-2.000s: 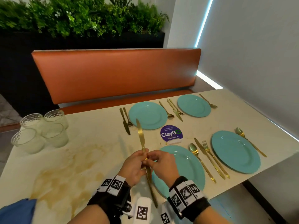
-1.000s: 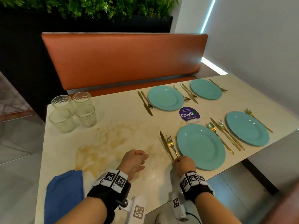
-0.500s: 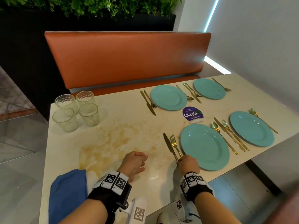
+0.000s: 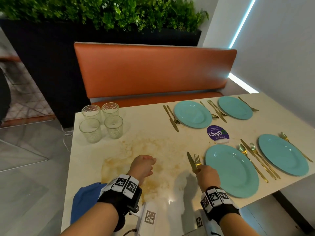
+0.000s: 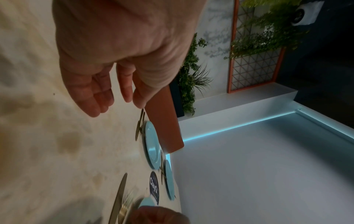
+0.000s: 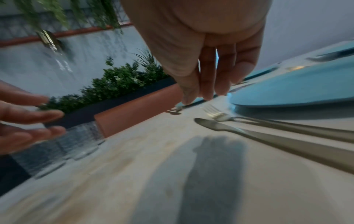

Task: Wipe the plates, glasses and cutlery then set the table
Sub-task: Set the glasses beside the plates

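Observation:
Several teal plates lie set on the cream table (image 4: 144,133), each with gold cutlery beside it. A gold knife (image 4: 190,160) and fork (image 4: 197,159) lie flat just left of the nearest plate (image 4: 233,169). My right hand (image 4: 200,168) hovers over their handle ends; in the right wrist view its fingers (image 6: 206,92) hang straight above the knife (image 6: 268,139) and fork (image 6: 268,122), gripping neither. My left hand (image 4: 150,160) floats over the stained table middle, fingers (image 5: 99,103) loosely curved, holding nothing. Several glasses (image 4: 100,123) stand clustered at the far left corner.
A blue cloth (image 4: 85,200) lies at the table's near left edge beside my left wrist. A purple ClayGo sign (image 4: 217,133) stands between the plates. An orange bench (image 4: 153,70) backs the far side, and a wall runs along the right.
Two seconds ago both hands held the knife upright over the nearest plate. It now lies beside the fork, my hands have parted, and the left one has drifted left.

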Tool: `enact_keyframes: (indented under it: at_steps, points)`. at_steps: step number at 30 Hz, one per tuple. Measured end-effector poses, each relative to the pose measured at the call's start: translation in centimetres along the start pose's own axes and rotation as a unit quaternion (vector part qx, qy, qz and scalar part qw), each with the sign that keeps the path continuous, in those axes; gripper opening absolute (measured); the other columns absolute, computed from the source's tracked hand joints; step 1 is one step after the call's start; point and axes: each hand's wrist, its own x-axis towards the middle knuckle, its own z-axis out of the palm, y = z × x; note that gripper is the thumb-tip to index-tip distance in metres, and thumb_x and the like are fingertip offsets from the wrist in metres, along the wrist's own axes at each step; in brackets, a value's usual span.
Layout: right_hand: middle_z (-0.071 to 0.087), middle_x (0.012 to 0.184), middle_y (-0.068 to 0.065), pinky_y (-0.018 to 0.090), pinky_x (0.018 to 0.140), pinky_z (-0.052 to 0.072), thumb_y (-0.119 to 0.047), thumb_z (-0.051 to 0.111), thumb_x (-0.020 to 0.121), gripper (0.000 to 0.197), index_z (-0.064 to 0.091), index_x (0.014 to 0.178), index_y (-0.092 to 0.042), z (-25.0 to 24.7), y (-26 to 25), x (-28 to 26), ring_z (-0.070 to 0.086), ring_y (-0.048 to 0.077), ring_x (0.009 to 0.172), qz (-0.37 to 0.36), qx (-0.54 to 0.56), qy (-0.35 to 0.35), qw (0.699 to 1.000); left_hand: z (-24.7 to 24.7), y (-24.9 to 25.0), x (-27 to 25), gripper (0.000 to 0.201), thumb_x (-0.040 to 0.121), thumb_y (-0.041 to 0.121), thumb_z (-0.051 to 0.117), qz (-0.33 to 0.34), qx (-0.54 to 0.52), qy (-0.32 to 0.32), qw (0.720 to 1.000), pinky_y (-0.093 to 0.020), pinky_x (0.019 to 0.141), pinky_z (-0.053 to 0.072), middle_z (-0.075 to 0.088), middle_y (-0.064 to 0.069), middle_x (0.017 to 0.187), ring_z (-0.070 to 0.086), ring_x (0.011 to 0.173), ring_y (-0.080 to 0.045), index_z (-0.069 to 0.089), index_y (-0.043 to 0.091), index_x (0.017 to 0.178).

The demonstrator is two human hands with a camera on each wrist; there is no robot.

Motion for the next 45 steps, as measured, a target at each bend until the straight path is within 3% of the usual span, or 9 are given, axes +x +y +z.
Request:
enact_keyframes:
  at_steps: [5, 13, 17, 21, 26, 32, 37, 42, 45]
  points:
    - [0.062, 0.123, 0.007, 0.024, 0.091, 0.042, -0.036, 0.060, 0.087, 0.044, 0.057, 0.125, -0.015, -0.8, -9.0, 0.4, 0.058, 0.020, 0.112, -0.144, 0.038, -0.059, 0.987, -4.3, 2.3, 3.2, 0.059, 0.085, 0.018, 0.065, 0.011, 0.008, 0.144, 0.989, -0.042, 0.097, 0.049, 0.051, -0.016, 0.134, 0.054, 0.116, -0.033, 0.041, 0.001, 0.137]
    - [0.042, 0.141, 0.009, 0.037, 0.105, 0.039, -0.052, 0.075, 0.067, 0.097, 0.025, 0.144, -0.019, 4.7, -22.6, 5.6, 0.038, 0.024, 0.130, -0.228, 0.058, -0.192, 0.953, -14.4, 4.8, 7.7, 0.087, 0.067, 0.019, 0.083, 0.006, -0.009, 0.375, 0.927, -0.044, 0.100, 0.041, 0.039, -0.022, 0.139, 0.044, 0.124, -0.038, 0.033, 0.004, 0.137]
    - [0.034, 0.146, 0.007, 0.042, 0.109, 0.035, -0.049, 0.081, 0.059, 0.113, 0.014, 0.147, -0.021, 7.9, -26.4, 8.0, 0.030, 0.027, 0.136, -0.221, 0.096, -0.231, 0.943, -18.0, 2.7, 12.0, 0.117, 0.030, 0.041, 0.085, 0.030, -0.004, 0.368, 0.929, -0.052, 0.099, 0.044, 0.049, -0.014, 0.131, 0.050, 0.120, -0.036, 0.033, 0.017, 0.132]
    - [0.032, 0.149, 0.002, 0.044, 0.112, 0.032, -0.052, 0.085, 0.047, 0.125, 0.015, 0.147, -0.022, 10.2, -28.5, 9.5, 0.026, 0.025, 0.139, -0.241, 0.153, -0.255, 0.924, -18.2, 2.5, 13.3, 0.122, 0.037, 0.035, 0.091, 0.075, 0.004, 0.348, 0.934, -0.049, 0.103, 0.042, 0.050, -0.006, 0.135, 0.048, 0.124, -0.030, 0.026, 0.024, 0.139]
    - [0.050, 0.130, -0.002, 0.041, 0.102, 0.044, -0.060, 0.082, 0.025, 0.125, 0.033, 0.136, -0.030, 12.2, -29.8, 10.5, 0.045, 0.019, 0.124, -0.262, 0.213, -0.256, 0.906, -18.0, 3.0, 14.0, 0.110, 0.047, 0.021, 0.093, 0.104, 0.003, 0.361, 0.927, -0.049, 0.099, 0.046, 0.055, -0.006, 0.129, 0.052, 0.119, -0.028, 0.032, 0.024, 0.139]
    - [0.052, 0.121, 0.001, 0.033, 0.098, 0.046, -0.036, 0.085, 0.049, 0.093, 0.040, 0.129, -0.027, 12.6, -29.8, 10.2, 0.051, 0.019, 0.113, -0.277, 0.223, -0.236, 0.904, -18.9, 2.0, 15.0, 0.098, 0.028, 0.062, 0.076, 0.091, 0.055, 0.361, 0.926, -0.045, 0.103, 0.042, 0.058, 0.001, 0.121, 0.052, 0.118, -0.025, 0.047, 0.042, 0.119]
    - [0.048, 0.113, 0.000, 0.028, 0.092, 0.045, -0.029, 0.083, 0.056, 0.082, 0.043, 0.127, -0.026, 11.0, -28.0, 9.6, 0.047, 0.020, 0.112, -0.266, 0.238, -0.213, 0.909, -18.4, 0.9, 14.2, 0.080, 0.030, 0.060, 0.076, 0.108, 0.064, 0.348, 0.929, -0.048, 0.101, 0.043, 0.057, 0.002, 0.118, 0.054, 0.115, -0.027, 0.043, 0.056, 0.103]
    - [0.052, 0.118, 0.005, 0.029, 0.094, 0.047, -0.034, 0.085, 0.051, 0.085, 0.045, 0.126, -0.027, 6.4, -23.8, 9.4, 0.051, 0.022, 0.111, -0.235, 0.256, -0.162, 0.923, -15.6, 3.4, 10.6, 0.092, 0.031, 0.055, 0.078, 0.140, 0.058, 0.305, 0.940, -0.047, 0.098, 0.045, 0.054, -0.001, 0.121, 0.051, 0.112, -0.027, 0.049, 0.038, 0.117]
    - [0.053, 0.120, 0.005, 0.028, 0.093, 0.047, -0.036, 0.085, 0.051, 0.086, 0.044, 0.126, -0.027, 2.3, -19.5, 9.0, 0.052, 0.022, 0.110, -0.208, 0.267, -0.114, 0.934, -12.3, 5.2, 9.0, 0.081, 0.056, 0.024, 0.089, 0.187, 0.045, 0.243, 0.951, -0.037, 0.095, 0.044, 0.052, -0.007, 0.125, 0.051, 0.111, -0.026, 0.048, 0.027, 0.125]
